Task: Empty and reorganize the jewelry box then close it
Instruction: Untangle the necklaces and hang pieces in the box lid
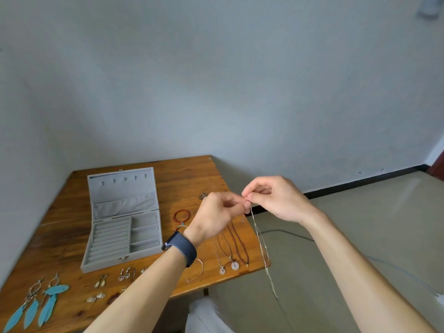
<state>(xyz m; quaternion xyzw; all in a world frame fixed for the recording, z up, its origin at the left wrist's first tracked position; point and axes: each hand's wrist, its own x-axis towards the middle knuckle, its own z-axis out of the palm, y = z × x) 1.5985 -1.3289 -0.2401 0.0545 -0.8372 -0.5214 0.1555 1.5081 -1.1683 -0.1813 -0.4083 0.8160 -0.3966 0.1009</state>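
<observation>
Forearms reach in from the bottom edge, the left one wearing a dark wristband [182, 246], and both hands meet in the air to the right of the jewelry box [115, 263]. The left hand [216, 212] and the right hand [274, 198] each pinch the top of a thin silver chain [263, 246] between thumb and fingertips, seemingly at its clasp, though that part is too small to make out. The chain hangs doubled from the pinch, past the bench [187, 179] edge on the side away from the box, with its lower end free in the air. The box stands open with its lid upright, and its ring rolls and side compartments look empty. Laid out to the right of the box are a red bead bracelet [181, 216] and several cord necklaces [231, 251] with pale pendants. In front of the box lie small earrings [125, 275], and in front of it to the left a pair of turquoise feather earrings [38, 301]. Such a chain is likely very light, limp and quick to knot or slide through the fingers. It is best held near the clasp and lowered slowly, so that the links settle without tangling with the neighbouring cords. The emptying looks about done, with refilling and closing yet to come.
</observation>
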